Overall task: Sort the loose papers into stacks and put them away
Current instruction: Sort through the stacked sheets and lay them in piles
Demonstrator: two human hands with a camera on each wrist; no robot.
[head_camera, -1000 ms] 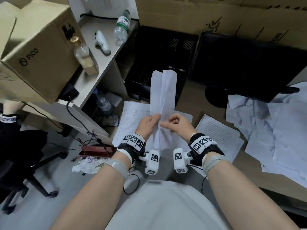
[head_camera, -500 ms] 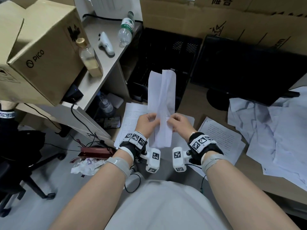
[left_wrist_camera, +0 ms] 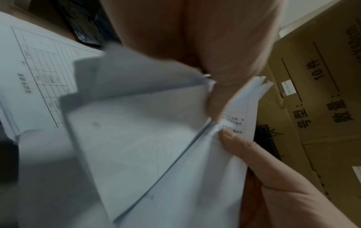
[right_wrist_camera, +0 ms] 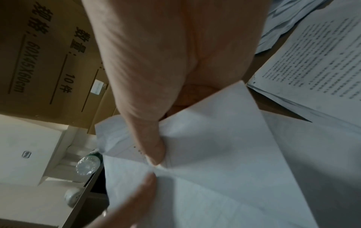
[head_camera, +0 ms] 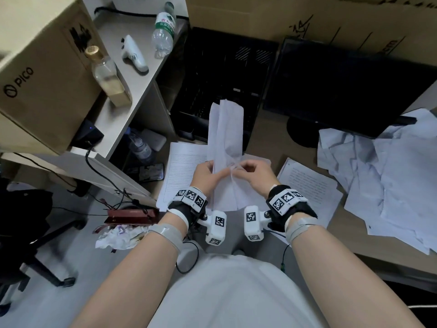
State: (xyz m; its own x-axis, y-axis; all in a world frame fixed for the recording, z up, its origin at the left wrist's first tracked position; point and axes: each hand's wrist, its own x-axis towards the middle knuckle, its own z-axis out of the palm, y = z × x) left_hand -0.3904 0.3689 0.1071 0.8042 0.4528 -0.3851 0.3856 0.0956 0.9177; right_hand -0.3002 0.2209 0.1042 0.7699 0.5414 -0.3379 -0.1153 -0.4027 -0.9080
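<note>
Room: cluttered office corner, brown tabletop [head_camera: 267, 140] walled in at the back by big cardboard boxes [head_camera: 260, 17].
Your left hand [head_camera: 205, 174]: it was raised in front of you, thumb and fingers pinching the left side of the folded sheets [head_camera: 225, 138] at about mid-height.
Your right hand [head_camera: 254, 174]: it sat right beside the left, fingers curled, thumb and forefinger nipping the same sheets at the central crease.
Folded sheets: you held them upright above the tabletop's near edge, creased lengthwise into a narrow strip, top end standing in front of the black tray [head_camera: 224, 74]; the left wrist view showed printed text on an inner face by your thumb.
Ruled stack [head_camera: 182, 171]: it lay flat on the tabletop under and left of your hands, lined page up.
Printed stack [head_camera: 312, 185]: it lay flat to the right of your hands, text side up, slightly skewed.
Loose pile [head_camera: 383, 181]: crumpled white sheets were heaped at the far right, overlapping every which way.
Monitor [head_camera: 350, 91]: dark screen, it stood behind the loose pile and the printed stack.
Side shelf [head_camera: 123, 95]: up on the left it carried a PICO carton [head_camera: 40, 74], a glass bottle [head_camera: 107, 79], a white controller [head_camera: 133, 54] and a plastic water bottle [head_camera: 163, 29].
</note>
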